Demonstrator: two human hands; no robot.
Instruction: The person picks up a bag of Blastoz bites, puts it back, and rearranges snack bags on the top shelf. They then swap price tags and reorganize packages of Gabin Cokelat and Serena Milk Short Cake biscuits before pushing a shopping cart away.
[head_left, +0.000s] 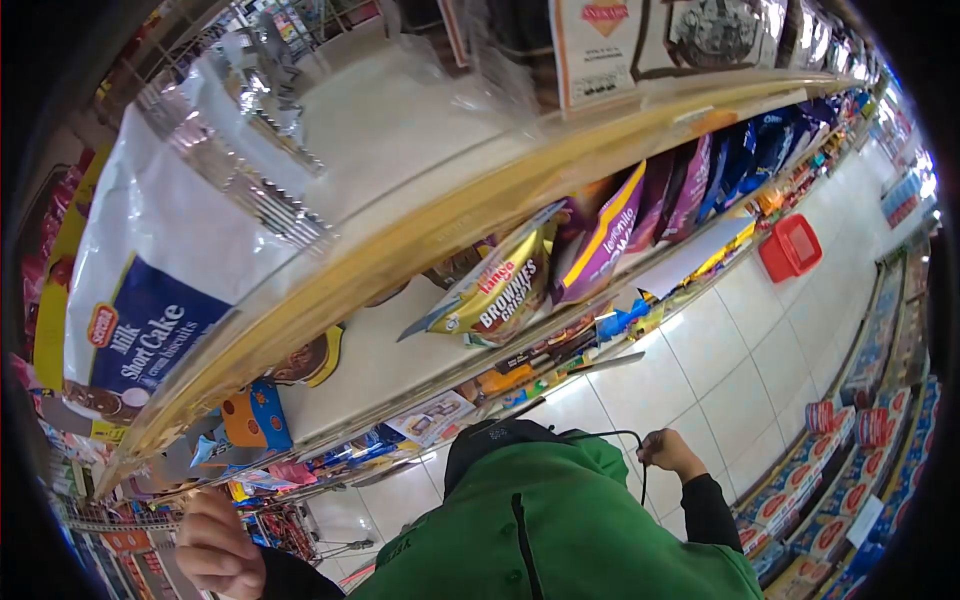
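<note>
My left hand [215, 548] is at the lower left, beside the shelf's near end. Its fingers are curled; what they hold, if anything, is hidden. To the right, my right hand [672, 452] pinches a thin black cord [643, 480] that runs toward the dark lower edge of my clothing. Between the hands is my green top [570, 520] with a black zip. Above are a white and blue biscuit pack [160, 310], a gold brownies pack [495, 295] and a purple pack [605, 240] on shelves.
A long shelf edge [420, 208] curves across the view. A red basket [790, 248] stands on the tiled floor [735, 345]. Stacked red and blue packs [825, 535] line the right side. A blue and orange box [257, 418] is near the left shelf end.
</note>
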